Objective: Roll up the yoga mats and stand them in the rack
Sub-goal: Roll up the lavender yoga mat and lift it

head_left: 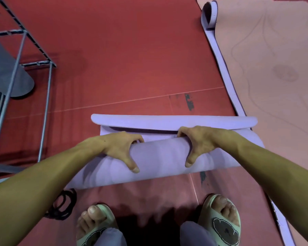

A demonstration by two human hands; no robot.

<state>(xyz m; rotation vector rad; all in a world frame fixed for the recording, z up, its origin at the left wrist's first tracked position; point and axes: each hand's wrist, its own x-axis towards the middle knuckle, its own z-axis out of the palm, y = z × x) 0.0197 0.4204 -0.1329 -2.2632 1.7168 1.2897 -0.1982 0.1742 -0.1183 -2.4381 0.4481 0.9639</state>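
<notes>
A lilac yoga mat (160, 157) lies rolled into a thick roll across the red floor in front of my feet. Only its last short flap (172, 121) is still flat, with its end curled over. My left hand (121, 148) grips the roll left of the middle, fingers hooked over the top and thumb toward me. On the right of the middle my right hand (197, 142) holds it the same way. A second mat (267, 82), pink on top and lilac beneath, lies unrolled at the right. The metal rack (46, 96) stands at the left.
A dark grey rolled mat (9, 71) leans inside the rack. A black coiled cord (64, 205) lies on the floor near my left foot. My feet wear pale green slides (224, 222). Red floor stretches between the rack and the pink mat.
</notes>
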